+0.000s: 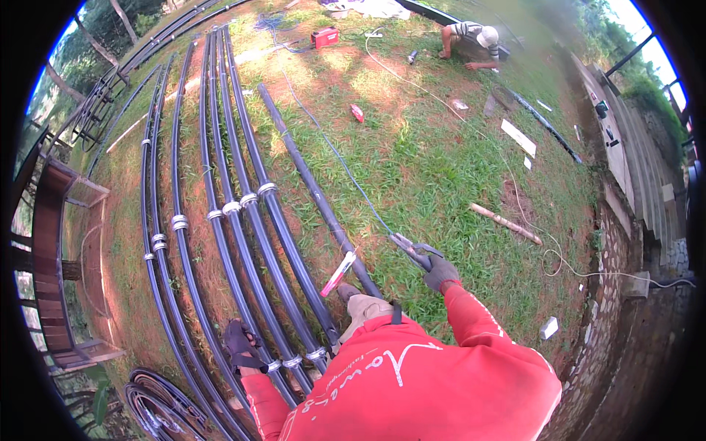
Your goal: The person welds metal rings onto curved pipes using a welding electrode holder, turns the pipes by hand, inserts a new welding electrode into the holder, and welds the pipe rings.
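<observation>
My right hand (441,271), in a dark grey glove, is closed round a grey plier-like clamp (412,250). A thin blue cable (351,187) runs over the grass to the clamp's far end. At the lower left, my left hand (241,342) is dark and gloved, low among long black pipes (234,283); its fingers are too dark to make out, so I cannot tell if it grips one. A single thicker dark pipe (315,189) lies between my hands. Across its near part rests a slim pink-and-white packet (338,275), close to my foot (348,292).
Ahead stands a red machine box (324,37) with cables. A co-worker (478,40) crouches at the far right. A wooden stick (505,223), a pale cable (521,200) and a white block (548,328) lie to the right. Coiled black hose (158,400) sits at lower left.
</observation>
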Demonstrator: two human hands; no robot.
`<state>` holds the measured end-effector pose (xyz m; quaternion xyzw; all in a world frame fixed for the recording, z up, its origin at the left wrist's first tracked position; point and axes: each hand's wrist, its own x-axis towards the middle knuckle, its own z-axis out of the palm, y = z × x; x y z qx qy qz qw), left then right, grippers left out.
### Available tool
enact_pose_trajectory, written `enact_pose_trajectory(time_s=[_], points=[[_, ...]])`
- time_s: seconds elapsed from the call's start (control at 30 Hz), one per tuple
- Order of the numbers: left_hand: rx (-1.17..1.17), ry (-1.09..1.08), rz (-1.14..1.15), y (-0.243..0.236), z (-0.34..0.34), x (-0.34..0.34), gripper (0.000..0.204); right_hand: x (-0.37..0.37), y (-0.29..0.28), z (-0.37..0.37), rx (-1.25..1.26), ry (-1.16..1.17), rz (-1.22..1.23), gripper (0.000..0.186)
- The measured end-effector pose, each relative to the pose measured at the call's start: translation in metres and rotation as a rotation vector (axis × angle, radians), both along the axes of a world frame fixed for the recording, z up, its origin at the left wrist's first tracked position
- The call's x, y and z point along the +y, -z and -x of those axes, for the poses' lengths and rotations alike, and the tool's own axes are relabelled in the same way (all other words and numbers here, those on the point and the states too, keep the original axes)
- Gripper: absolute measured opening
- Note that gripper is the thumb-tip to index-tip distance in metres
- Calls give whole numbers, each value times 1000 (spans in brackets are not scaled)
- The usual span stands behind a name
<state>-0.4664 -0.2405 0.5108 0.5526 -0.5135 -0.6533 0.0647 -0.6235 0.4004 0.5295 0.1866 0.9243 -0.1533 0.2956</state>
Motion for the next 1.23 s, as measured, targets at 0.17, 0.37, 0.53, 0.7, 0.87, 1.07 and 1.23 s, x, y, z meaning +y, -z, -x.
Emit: enact_pose_trajectory(time_s=[0.17,0.37,0.53,0.7,0.87,1.07,1.23], points=[[-171,35,-64,12,9,18,26,-3,-9,0,-20,-58,4,55],[-144,86,-145,10,22,32,29,2,4,-18,29,45,99,59],[-147,97,-191,6,46,53,14,16,23,-28,-6,144,117,64],[-155,104,-227,22,46,62,16,25,19,-37,1,212,135,68],[-167,111,-218,44,28,56,15,37,24,-59,28,274,173,69],[-184,145,-173,52,1,74,14,46,19,-86,-46,259,141,69],[-218,98,-274,65,-31,84,15,50,30,-105,-50,294,187,69]])
